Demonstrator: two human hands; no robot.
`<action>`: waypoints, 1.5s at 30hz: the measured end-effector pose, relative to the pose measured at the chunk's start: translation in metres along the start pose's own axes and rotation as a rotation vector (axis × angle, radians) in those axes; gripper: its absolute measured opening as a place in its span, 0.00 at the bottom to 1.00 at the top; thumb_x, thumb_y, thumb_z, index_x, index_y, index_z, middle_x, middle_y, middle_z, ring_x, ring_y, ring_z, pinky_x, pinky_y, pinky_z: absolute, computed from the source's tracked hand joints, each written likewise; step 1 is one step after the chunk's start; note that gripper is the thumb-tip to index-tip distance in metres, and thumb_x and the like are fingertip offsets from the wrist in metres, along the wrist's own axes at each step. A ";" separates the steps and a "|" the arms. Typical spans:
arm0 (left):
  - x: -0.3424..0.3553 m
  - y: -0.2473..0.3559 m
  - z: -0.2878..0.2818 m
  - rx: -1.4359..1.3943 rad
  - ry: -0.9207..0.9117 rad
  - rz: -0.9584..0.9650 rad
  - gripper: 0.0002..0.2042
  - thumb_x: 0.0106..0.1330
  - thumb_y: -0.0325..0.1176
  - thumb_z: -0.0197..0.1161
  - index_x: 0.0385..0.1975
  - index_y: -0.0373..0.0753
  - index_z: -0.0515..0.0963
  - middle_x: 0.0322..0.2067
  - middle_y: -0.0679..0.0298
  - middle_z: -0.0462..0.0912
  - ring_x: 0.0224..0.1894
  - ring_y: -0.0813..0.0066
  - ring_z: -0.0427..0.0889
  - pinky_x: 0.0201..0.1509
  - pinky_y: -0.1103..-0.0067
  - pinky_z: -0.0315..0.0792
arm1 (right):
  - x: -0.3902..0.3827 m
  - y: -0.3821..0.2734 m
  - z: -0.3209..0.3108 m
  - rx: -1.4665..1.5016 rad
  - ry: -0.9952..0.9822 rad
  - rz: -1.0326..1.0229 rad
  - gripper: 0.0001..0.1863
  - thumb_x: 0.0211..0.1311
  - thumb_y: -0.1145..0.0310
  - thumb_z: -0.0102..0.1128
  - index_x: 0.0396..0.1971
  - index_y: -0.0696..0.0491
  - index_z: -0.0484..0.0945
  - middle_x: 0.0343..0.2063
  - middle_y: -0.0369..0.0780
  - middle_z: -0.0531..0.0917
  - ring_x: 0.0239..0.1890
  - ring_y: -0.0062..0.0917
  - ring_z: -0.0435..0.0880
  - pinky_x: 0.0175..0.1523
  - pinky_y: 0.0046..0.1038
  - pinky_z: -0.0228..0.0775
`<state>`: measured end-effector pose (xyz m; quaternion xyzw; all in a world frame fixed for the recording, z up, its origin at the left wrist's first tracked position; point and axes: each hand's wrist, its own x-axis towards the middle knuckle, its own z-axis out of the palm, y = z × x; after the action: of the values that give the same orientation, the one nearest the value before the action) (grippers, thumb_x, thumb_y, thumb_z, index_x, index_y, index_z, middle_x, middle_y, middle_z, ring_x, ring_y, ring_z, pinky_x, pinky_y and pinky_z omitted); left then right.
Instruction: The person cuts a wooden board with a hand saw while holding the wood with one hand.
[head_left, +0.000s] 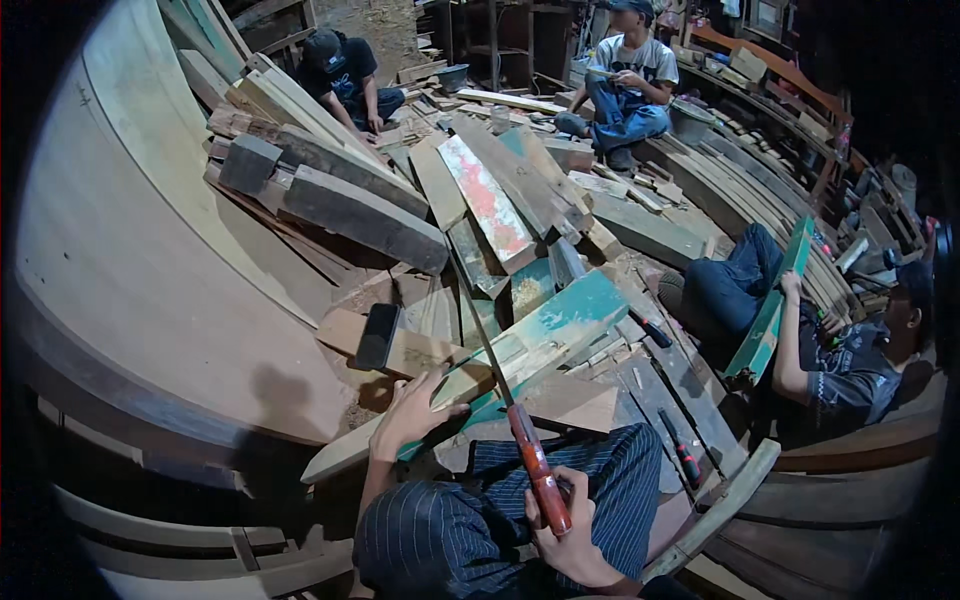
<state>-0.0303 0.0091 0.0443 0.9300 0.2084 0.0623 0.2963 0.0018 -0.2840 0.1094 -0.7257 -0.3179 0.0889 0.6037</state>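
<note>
My right hand is closed round the reddish handle of a long, narrow-bladed knife. Its dark blade slants up and away from me, crossing over a wooden plank partly covered in green paint. My left hand grips that plank left of the blade, thumb and fingers spread over its edge. Bare pale wood shows along the plank's near part, which lies across in front of my lap. Just beyond my left hand, a dark phone rests on a piece of wood.
Stacked beams and a red-and-white stained board lie ahead. A large curved wooden panel stands left. Red-and-black hand tools lie right. One person at right holds a green plank; two others sit farther back.
</note>
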 end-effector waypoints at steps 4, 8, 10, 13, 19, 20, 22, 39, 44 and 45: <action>0.000 0.001 -0.003 0.039 -0.014 -0.038 0.43 0.57 0.62 0.65 0.65 0.35 0.66 0.59 0.46 0.74 0.61 0.47 0.72 0.65 0.59 0.58 | 0.000 0.000 0.002 0.007 -0.018 -0.031 0.23 0.59 0.76 0.67 0.50 0.60 0.65 0.26 0.45 0.82 0.27 0.25 0.85 0.31 0.23 0.74; -0.001 0.005 -0.005 0.019 -0.035 -0.066 0.43 0.57 0.62 0.65 0.65 0.35 0.67 0.58 0.46 0.74 0.61 0.48 0.72 0.66 0.62 0.57 | -0.002 0.003 0.005 -0.032 -0.006 -0.020 0.24 0.59 0.76 0.68 0.50 0.60 0.65 0.26 0.46 0.82 0.27 0.26 0.86 0.31 0.24 0.75; -0.001 0.006 -0.005 0.021 -0.007 -0.050 0.42 0.57 0.61 0.65 0.65 0.35 0.67 0.57 0.46 0.75 0.60 0.48 0.73 0.66 0.63 0.57 | -0.003 0.006 0.004 -0.046 -0.037 -0.052 0.27 0.57 0.79 0.68 0.53 0.62 0.63 0.28 0.48 0.83 0.27 0.34 0.88 0.31 0.28 0.78; -0.001 0.007 -0.008 0.028 -0.031 -0.060 0.42 0.58 0.59 0.66 0.66 0.36 0.67 0.56 0.46 0.76 0.59 0.49 0.73 0.66 0.62 0.57 | -0.002 0.001 0.007 -0.036 -0.014 -0.015 0.25 0.59 0.79 0.67 0.52 0.62 0.64 0.28 0.48 0.83 0.28 0.30 0.88 0.31 0.26 0.78; -0.003 0.005 -0.007 0.025 -0.002 -0.040 0.41 0.58 0.59 0.66 0.66 0.36 0.66 0.57 0.47 0.75 0.60 0.49 0.73 0.66 0.61 0.56 | -0.004 -0.001 0.007 -0.012 0.032 0.012 0.24 0.59 0.79 0.67 0.52 0.62 0.64 0.28 0.46 0.83 0.28 0.27 0.87 0.33 0.24 0.78; -0.003 0.006 -0.007 0.010 -0.012 -0.044 0.41 0.59 0.59 0.65 0.66 0.36 0.67 0.57 0.47 0.75 0.60 0.49 0.72 0.66 0.61 0.56 | -0.004 -0.002 0.007 -0.023 0.021 0.018 0.24 0.58 0.80 0.66 0.52 0.62 0.64 0.28 0.45 0.83 0.28 0.26 0.87 0.33 0.24 0.78; -0.002 0.006 -0.007 -0.004 -0.023 -0.046 0.41 0.59 0.59 0.65 0.66 0.36 0.67 0.57 0.47 0.74 0.60 0.49 0.72 0.65 0.62 0.56 | -0.004 -0.002 0.007 -0.034 0.011 0.025 0.24 0.58 0.81 0.65 0.52 0.62 0.64 0.28 0.45 0.84 0.28 0.26 0.87 0.33 0.24 0.78; -0.017 0.018 -0.006 0.154 0.053 -0.015 0.34 0.65 0.55 0.60 0.65 0.38 0.67 0.63 0.50 0.71 0.64 0.53 0.71 0.70 0.52 0.52 | 0.001 0.013 0.018 -0.119 0.110 -0.085 0.13 0.58 0.77 0.68 0.38 0.58 0.72 0.19 0.43 0.80 0.18 0.29 0.84 0.25 0.26 0.73; -0.037 0.010 -0.009 -0.001 0.429 0.219 0.22 0.68 0.43 0.63 0.56 0.35 0.77 0.49 0.51 0.83 0.53 0.57 0.81 0.62 0.66 0.66 | -0.002 0.009 0.015 -0.176 0.104 -0.128 0.13 0.58 0.77 0.68 0.39 0.58 0.72 0.20 0.42 0.81 0.20 0.28 0.85 0.26 0.25 0.74; -0.044 0.014 -0.009 -0.212 0.556 0.058 0.17 0.66 0.38 0.65 0.50 0.35 0.80 0.41 0.52 0.85 0.43 0.62 0.84 0.52 0.70 0.71 | -0.002 0.012 0.014 -0.160 0.104 -0.139 0.14 0.58 0.78 0.67 0.39 0.58 0.71 0.20 0.42 0.82 0.20 0.27 0.85 0.26 0.25 0.74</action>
<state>-0.0671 -0.0155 0.0600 0.8468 0.2472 0.3443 0.3213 -0.0032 -0.2745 0.0940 -0.7514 -0.3420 -0.0167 0.5641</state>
